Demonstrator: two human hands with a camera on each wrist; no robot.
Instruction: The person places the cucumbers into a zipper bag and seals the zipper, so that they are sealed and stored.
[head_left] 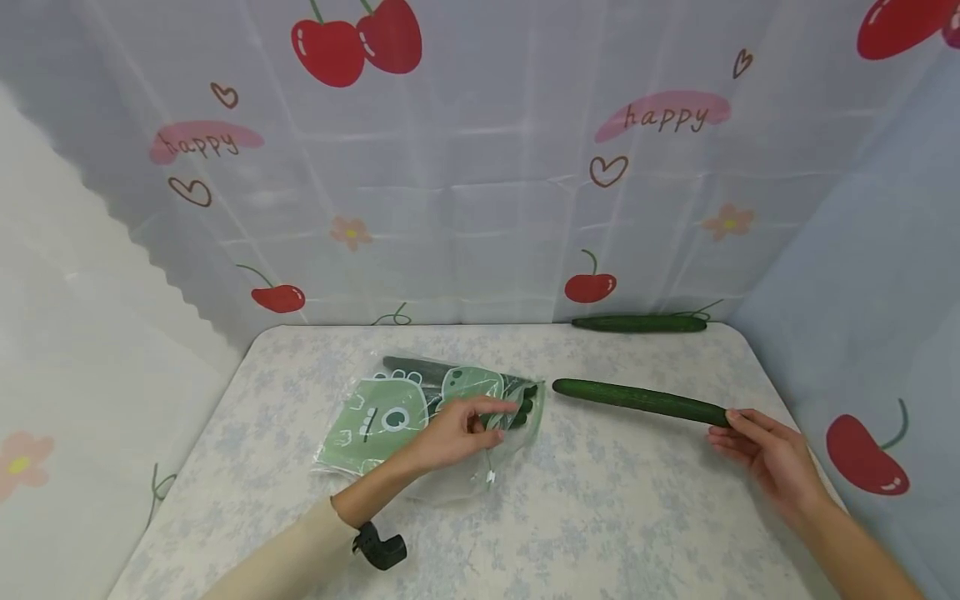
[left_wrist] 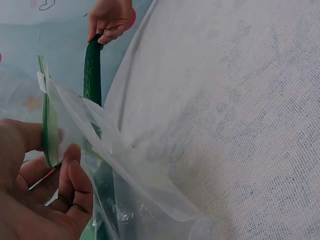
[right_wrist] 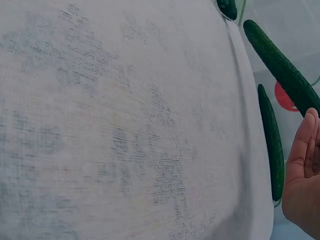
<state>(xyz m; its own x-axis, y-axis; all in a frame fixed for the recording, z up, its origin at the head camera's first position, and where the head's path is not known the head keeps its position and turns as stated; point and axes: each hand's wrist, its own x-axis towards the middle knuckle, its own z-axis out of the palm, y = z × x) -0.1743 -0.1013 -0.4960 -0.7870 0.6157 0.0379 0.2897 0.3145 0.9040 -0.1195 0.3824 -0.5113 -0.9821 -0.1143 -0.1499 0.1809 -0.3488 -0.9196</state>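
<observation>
In the head view my right hand [head_left: 776, 462] pinches one end of a long cucumber [head_left: 637, 396], whose other end points left toward a clear zip bag [head_left: 517, 446] with green cartoon printing. My left hand [head_left: 457, 433] pinches the edge of the bag's mouth. The left wrist view shows the green zip strip [left_wrist: 47, 125] between thumb and fingers, the mouth spread apart. Several cucumbers [head_left: 420, 367] lie inside the bag, partly hidden by the print and my hand. The right wrist view shows the held cucumber [right_wrist: 277, 62] beside my right thumb.
Another cucumber [head_left: 637, 323] lies along the table's back edge, near the right corner. The table [head_left: 600, 517] has a pale, blue-patterned cloth. A printed curtain [head_left: 457, 167] stands directly behind it, with more sheeting at both sides. A black strap [head_left: 378, 547] sits at my left wrist.
</observation>
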